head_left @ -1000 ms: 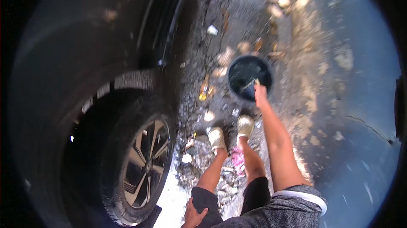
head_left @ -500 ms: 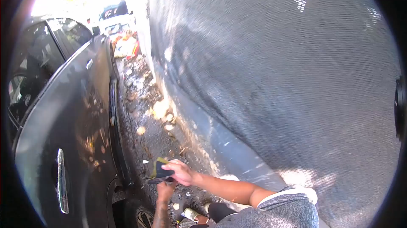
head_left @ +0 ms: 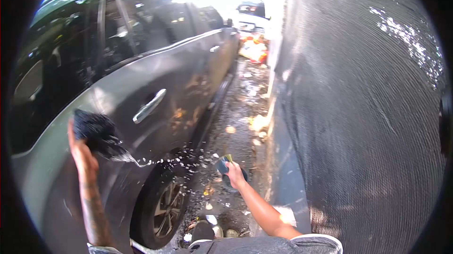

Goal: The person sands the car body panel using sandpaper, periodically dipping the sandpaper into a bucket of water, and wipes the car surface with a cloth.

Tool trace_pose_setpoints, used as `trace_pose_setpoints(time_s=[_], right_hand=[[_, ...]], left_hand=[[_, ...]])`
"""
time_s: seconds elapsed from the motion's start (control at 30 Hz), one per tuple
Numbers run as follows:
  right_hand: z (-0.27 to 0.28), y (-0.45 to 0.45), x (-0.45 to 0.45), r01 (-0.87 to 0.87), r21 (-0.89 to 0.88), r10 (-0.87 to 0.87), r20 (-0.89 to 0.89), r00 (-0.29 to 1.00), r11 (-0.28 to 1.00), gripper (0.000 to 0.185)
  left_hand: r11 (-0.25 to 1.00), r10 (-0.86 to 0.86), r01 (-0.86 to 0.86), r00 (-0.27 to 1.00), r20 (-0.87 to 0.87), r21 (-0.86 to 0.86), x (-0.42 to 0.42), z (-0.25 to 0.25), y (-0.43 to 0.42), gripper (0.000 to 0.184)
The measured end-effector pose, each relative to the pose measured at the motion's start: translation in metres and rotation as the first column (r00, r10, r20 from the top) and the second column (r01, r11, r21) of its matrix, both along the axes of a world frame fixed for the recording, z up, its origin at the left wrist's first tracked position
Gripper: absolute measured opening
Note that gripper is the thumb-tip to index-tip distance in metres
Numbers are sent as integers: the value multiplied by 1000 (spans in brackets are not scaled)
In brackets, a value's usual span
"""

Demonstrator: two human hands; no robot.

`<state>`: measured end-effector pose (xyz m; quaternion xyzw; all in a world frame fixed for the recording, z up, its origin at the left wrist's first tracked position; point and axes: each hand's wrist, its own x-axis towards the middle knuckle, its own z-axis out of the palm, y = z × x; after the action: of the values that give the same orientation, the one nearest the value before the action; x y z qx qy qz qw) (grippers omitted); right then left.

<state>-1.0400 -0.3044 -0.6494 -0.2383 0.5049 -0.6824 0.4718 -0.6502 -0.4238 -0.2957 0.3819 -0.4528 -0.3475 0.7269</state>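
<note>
My left hand (head_left: 84,156) is raised beside the grey car (head_left: 106,96), near the rear door. It grips a dark, wet, cloth-like thing (head_left: 98,133), blurred by motion. A streak of water (head_left: 163,161) and scattered drops trail from its lower end to the right, in front of the rear wheel (head_left: 165,207). Lower and to the right, over the wet ground, my right hand (head_left: 234,174) is closed on a dark blue thing with a yellow edge (head_left: 223,163). Its exact kind cannot be made out.
A dark textured sheet (head_left: 363,112) covers the right side, above a low blue-grey ledge (head_left: 285,159). The narrow wet strip of ground (head_left: 229,126) holds leaves and debris. Farther along are a red-and-white heap (head_left: 255,48) and another vehicle (head_left: 251,13).
My hands were together over the ground and have parted. The left has swung up and left toward the car with the dark thing, and water now flies. The view has turned left.
</note>
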Motion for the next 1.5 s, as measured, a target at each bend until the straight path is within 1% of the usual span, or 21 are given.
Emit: trace_pose_setpoints(time_s=[0.1, 0.13, 0.2, 0.27, 0.33, 0.4, 0.47, 0.57, 0.6, 0.67, 0.77, 0.87, 0.93, 0.97, 1.03, 1.07, 1.17, 1.33, 1.4, 1.43, 1.5], right_hand=[[-7, 2, 39, -110, 135, 117, -41, 992, 985, 18], [2, 5, 54, -125, 189, 133, -33, 991, 974, 18], [9, -1, 78, -165, 249, 177, -26, 984, 954, 19], [-4, -20, 108, -66, 158, 103, -246, 964, 985, 21], [44, -23, 151, -83, -69, 84, 7, 996, 994, 25], [75, -31, 189, -186, -44, 184, -56, 981, 981, 29], [98, -47, 245, -97, -204, 91, -40, 995, 974, 34], [91, -65, 317, -245, -182, 191, -273, 943, 952, 49], [144, -42, 347, -271, -126, 190, -445, 875, 954, 64], [120, -21, 413, -241, -262, 23, -631, 776, 934, 71], [107, 34, 460, -285, -321, -67, -761, 646, 903, 71], [123, -12, 433, -181, -97, 47, -752, 658, 979, 66], [121, -78, 402, 192, -291, -339, -890, 307, 937, 54], [128, -76, 396, 206, -283, -336, -893, 301, 937, 54], [148, -61, 385, -302, 113, 305, -613, 729, 947, 56], [126, -44, 425, -30, -239, -111, -557, 823, 971, 61], [104, 36, 492, -195, -517, -270, -689, 672, 833, 65], [114, -86, 388, -77, -45, 44, -502, 864, 996, 46], [84, -130, 373, 71, -129, -117, -389, 914, 989, 63], [130, -85, 392, -89, -57, 84, -85, 993, 994, 64], [120, -35, 444, 133, -337, -288, -465, 837, 932, 64]], left_hand=[[857, 251, -36, 900, 356, -514, 67, 76, 20, 60], [768, 526, -134, 690, 497, -626, 89, 91, 25, 75], [701, 709, -213, 99, 699, -681, 103, 108, 42, 84], [743, 645, -156, -93, 758, -651, 114, 105, 38, 85], [796, 602, 66, -187, 777, -601, 114, 110, 35, 84], [773, 634, 229, -333, 699, -592, 126, 107, 20, 90], [767, 619, 420, -286, 731, -485, 127, 114, 4, 87], [730, 621, 574, -330, 711, -371, 130, 115, 1, 85], [731, 616, 579, -332, 714, -361, 141, 115, 7, 85], [762, 584, 606, -488, 648, -230, 153, 124, 28, 80], [758, 543, 616, -413, 731, -214, 196, 136, 63, 77], [764, 526, 612, -405, 748, -206, 224, 145, 96, 77], [756, 525, 620, -381, 761, -211, 231, 147, 99, 76], [764, 490, 615, -361, 793, -193, 229, 148, 99, 75], [758, 456, 628, -313, 833, -179, 225, 147, 99, 69], [742, 468, 642, -293, 834, -192, 226, 147, 96, 69], [699, 437, 695, -233, 869, -165, 225, 150, 92, 62], [767, 394, 627, -293, 871, -136, 221, 152, 100, 62], [800, 331, 596, -347, 878, -66, 220, 154, 94, 68], [817, 295, 576, -410, 863, -6, 217, 155, 97, 73], [850, 226, 520, -495, 839, 78, 212, 154, 101, 89]])
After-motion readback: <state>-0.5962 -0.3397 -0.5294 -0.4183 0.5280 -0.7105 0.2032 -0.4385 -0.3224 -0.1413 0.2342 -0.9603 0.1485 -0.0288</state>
